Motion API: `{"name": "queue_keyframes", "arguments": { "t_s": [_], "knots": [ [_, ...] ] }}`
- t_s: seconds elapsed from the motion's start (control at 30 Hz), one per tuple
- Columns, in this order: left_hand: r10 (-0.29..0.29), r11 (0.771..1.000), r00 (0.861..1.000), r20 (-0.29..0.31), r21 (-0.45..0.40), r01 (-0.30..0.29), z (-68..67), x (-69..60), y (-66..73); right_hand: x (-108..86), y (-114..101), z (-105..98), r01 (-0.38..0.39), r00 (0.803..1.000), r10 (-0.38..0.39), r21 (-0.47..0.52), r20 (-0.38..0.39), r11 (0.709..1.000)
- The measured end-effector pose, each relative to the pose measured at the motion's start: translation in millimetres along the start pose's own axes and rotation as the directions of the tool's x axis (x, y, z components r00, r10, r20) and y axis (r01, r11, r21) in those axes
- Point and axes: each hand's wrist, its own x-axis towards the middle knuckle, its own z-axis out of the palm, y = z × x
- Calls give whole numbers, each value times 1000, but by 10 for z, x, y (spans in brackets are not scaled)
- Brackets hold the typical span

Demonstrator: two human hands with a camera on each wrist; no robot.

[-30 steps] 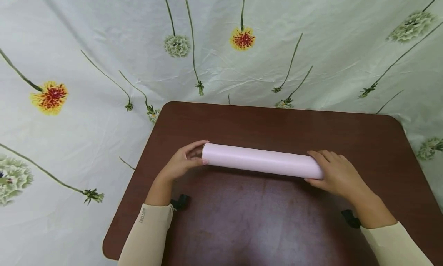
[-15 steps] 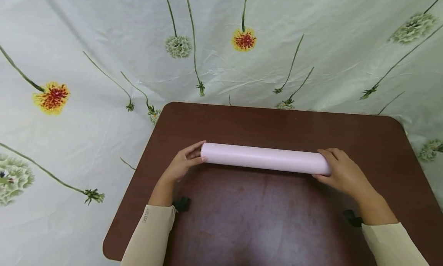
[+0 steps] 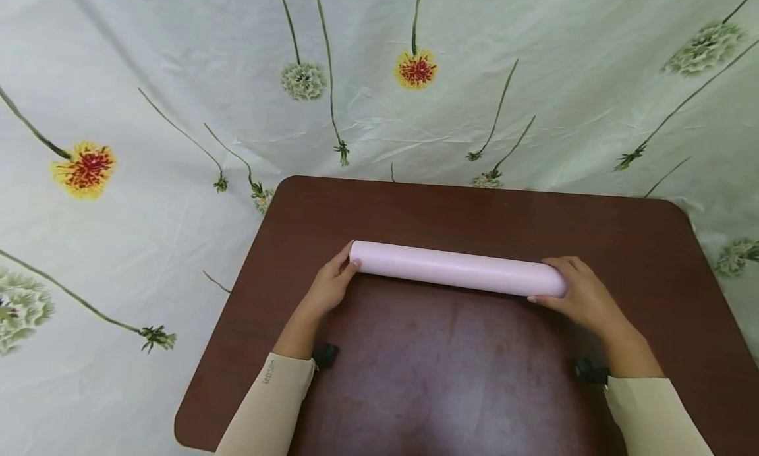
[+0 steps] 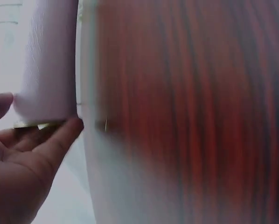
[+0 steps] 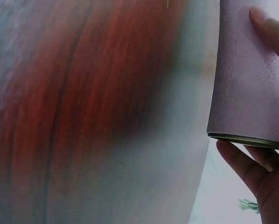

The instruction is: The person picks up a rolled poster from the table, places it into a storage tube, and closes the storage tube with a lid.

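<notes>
A long, pale pink roll (image 3: 456, 269) with a smooth outer face lies crosswise over the brown table, its right end a little nearer to me. My left hand (image 3: 332, 286) holds the left end between thumb and fingers. In the left wrist view, the thumb and fingers of that hand (image 4: 25, 172) meet the rim of the roll (image 4: 48, 65). At the opposite end, my right hand (image 3: 587, 301) grips with the thumb on the near side and fingers over the far side. In the right wrist view, the roll (image 5: 247, 93) shows a thin rim above the fingers.
The dark brown table (image 3: 462, 377) has rounded corners and a glossy middle. Behind and to the left hangs a pale cloth (image 3: 196, 60) printed with flowers. A small black wrist camera (image 3: 325, 356) sits at the left wrist, another black camera (image 3: 590, 371) at the right.
My left hand has moved slightly right and now closes more tightly round the roll's left end. My right hand and the roll's right end shifted right, then my right hand came slightly back.
</notes>
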Motion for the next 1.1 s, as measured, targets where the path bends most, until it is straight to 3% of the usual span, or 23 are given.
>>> {"name": "queue_keyframes", "arguments": {
  "t_s": [0.27, 0.53, 0.67, 0.93, 1.1],
  "knots": [
    [-22, 998, 1000, -7, -52, 21, 101, 34, 19, 73, 18, 69, -51, 998, 49, 53, 46, 997],
    [-35, 994, 999, 6, -108, 35, 142, 30, 42, 67, 54, 142, -109, 994, 107, 120, 24, 987],
    [-38, 989, 999, 18, -145, 40, 163, 34, 46, 70, 46, 156, -156, 987, 151, 127, 49, 980],
    [-20, 979, 1000, 16, -204, 23, 172, 8, 65, 23, 2, 214, -323, 946, 311, 216, 90, 921],
    [-29, 991, 999, -17, -134, 26, 156, -3, 70, -24, -31, 224, -352, 935, 348, 268, 65, 897]
  ]
}}
